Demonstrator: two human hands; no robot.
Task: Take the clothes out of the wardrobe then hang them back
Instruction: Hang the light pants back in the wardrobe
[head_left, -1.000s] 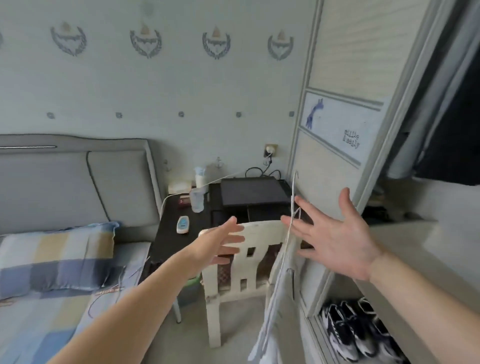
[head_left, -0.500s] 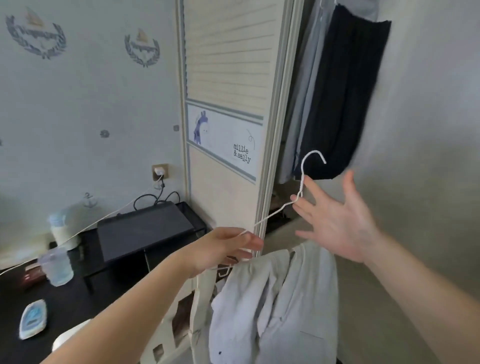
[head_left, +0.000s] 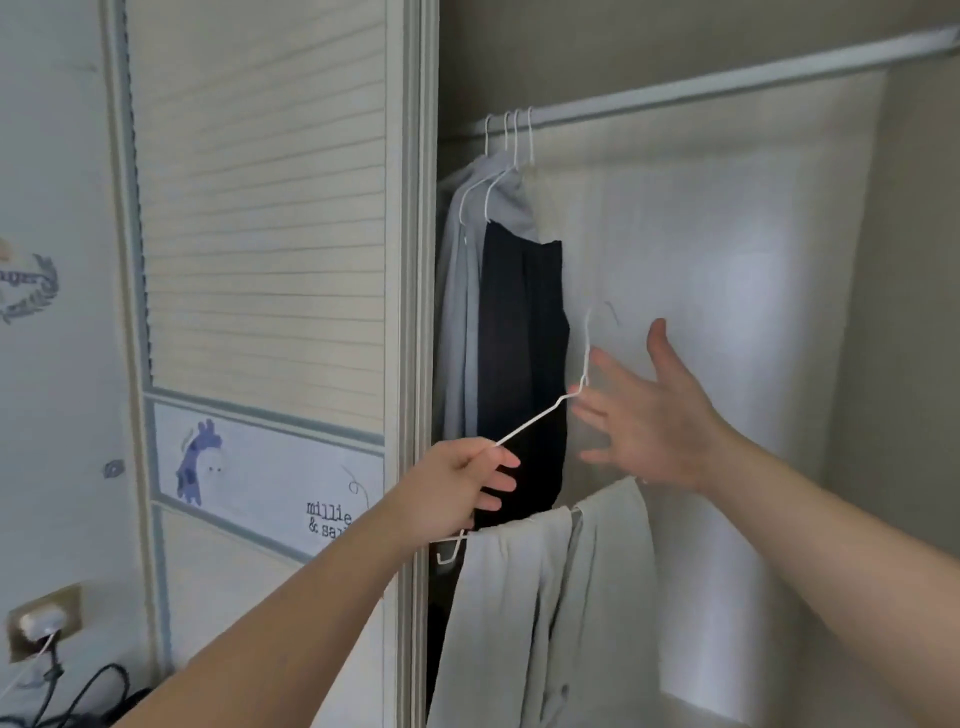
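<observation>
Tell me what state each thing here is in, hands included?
Hanger, held below the rail, not hooked on.
Left hand, pinching the hanger's arm.
Right hand, open, fingers spread beside the hanger's neck.
Pale garment, draped over the hanger's bar.
Rail, carrying four hangers.
Dark garment, hanging from the rail.
Wardrobe, open.

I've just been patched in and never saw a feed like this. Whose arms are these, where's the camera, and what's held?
No machine here: these are a person's bare arms, filmed by one camera worn on their head, facing an open wardrobe. The left hand pinches a white wire hanger with a pale garment draped over its bar. The right hand is open beside the hanger's neck; contact is unclear. Above, the rail carries a grey garment and a dark garment.
</observation>
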